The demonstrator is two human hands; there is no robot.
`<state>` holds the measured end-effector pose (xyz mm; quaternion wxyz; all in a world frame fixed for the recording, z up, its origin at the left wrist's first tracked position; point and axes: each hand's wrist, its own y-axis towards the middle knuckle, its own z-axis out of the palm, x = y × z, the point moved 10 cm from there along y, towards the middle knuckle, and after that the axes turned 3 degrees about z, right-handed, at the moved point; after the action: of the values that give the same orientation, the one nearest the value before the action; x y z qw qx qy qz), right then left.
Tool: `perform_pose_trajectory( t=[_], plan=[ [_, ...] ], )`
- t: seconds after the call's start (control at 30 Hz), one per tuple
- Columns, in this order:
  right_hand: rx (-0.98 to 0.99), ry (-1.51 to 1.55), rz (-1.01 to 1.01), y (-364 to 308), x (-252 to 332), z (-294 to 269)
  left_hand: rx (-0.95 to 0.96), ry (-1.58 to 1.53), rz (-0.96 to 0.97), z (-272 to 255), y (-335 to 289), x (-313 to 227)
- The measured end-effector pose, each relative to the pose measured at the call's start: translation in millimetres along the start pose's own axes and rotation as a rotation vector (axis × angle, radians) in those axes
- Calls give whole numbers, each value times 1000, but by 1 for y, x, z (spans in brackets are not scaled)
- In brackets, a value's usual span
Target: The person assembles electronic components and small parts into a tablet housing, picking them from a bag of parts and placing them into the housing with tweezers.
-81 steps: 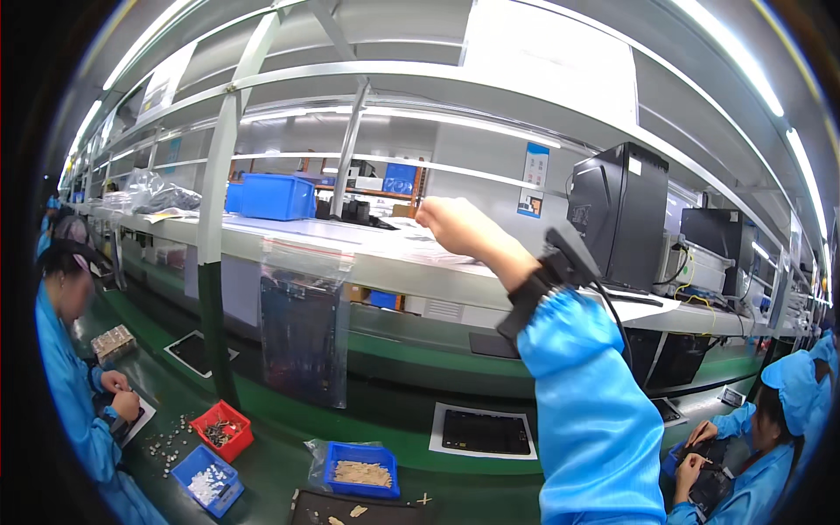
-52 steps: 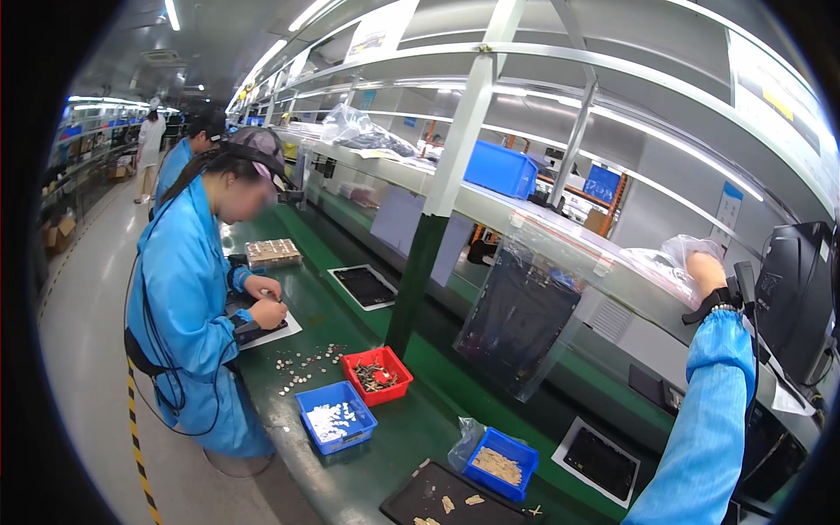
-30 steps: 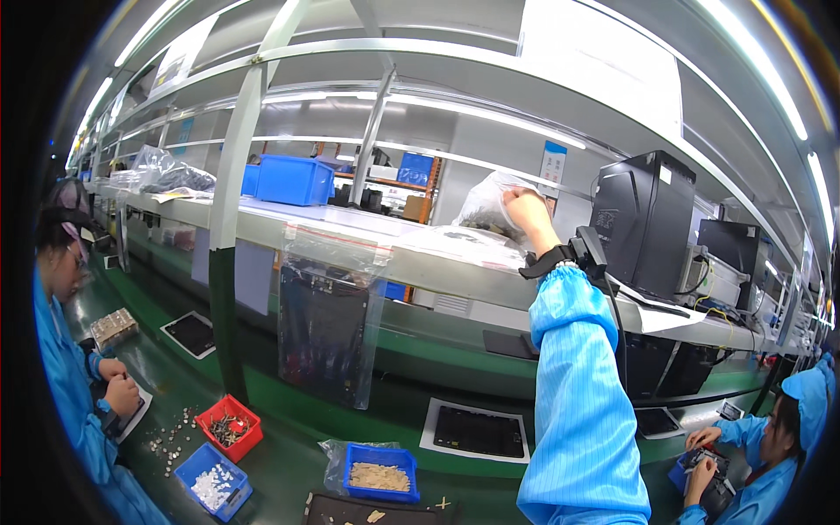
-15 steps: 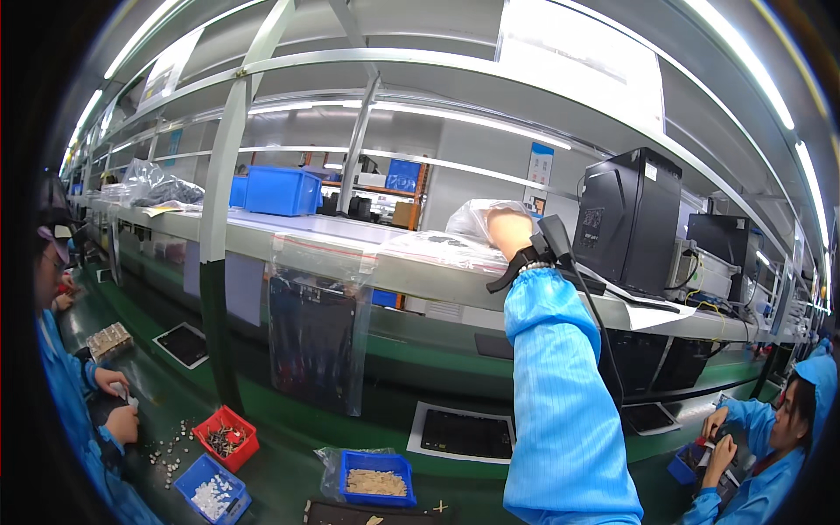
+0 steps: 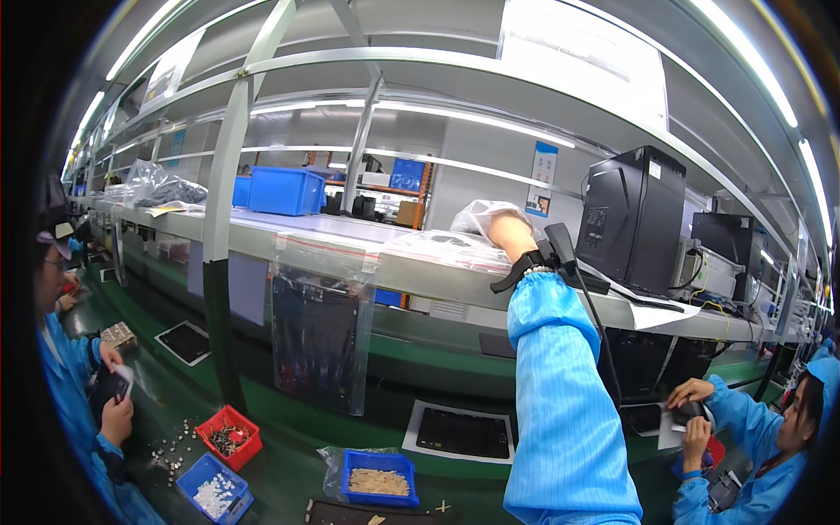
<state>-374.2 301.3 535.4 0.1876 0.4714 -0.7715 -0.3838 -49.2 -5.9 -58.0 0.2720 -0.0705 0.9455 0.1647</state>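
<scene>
My right hand (image 5: 511,232) reaches up to the raised shelf, a black strap and a beaded band round its wrist. Its fingers are hidden at a clear plastic bag (image 5: 477,215) that bunches up around it, so their grip does not show. Flat clear bags with a red strip (image 5: 446,248) lie on the shelf just below that hand. My left hand is out of view. On the green bench below stand a blue tray (image 5: 352,493) of tan pieces, and a dark flat panel on a white sheet (image 5: 464,434).
A black computer tower (image 5: 632,223) stands right of my hand, with a hanging black cable (image 5: 604,350) near my sleeve. A metal post (image 5: 219,210) and a blue bin (image 5: 285,190) are left. Co-workers' hands (image 5: 116,420) hold things at both sides. A red tray (image 5: 249,448) sits below.
The bag stands up a little higher around my right hand, which has barely moved. The right co-worker's hands have risen leftward with a dark object; the left co-worker now holds a dark flat item.
</scene>
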Motion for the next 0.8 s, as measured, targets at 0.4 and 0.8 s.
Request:
perform_pose_trajectory(
  t=[0.4,0.8],
  plan=[
    [-25,357,168,-22,-13,-51,62,2,1,-5,-2,-14],
    [211,161,-100,-37,22,-65,-37,-14,-74,8,-4,-4]
  ],
)
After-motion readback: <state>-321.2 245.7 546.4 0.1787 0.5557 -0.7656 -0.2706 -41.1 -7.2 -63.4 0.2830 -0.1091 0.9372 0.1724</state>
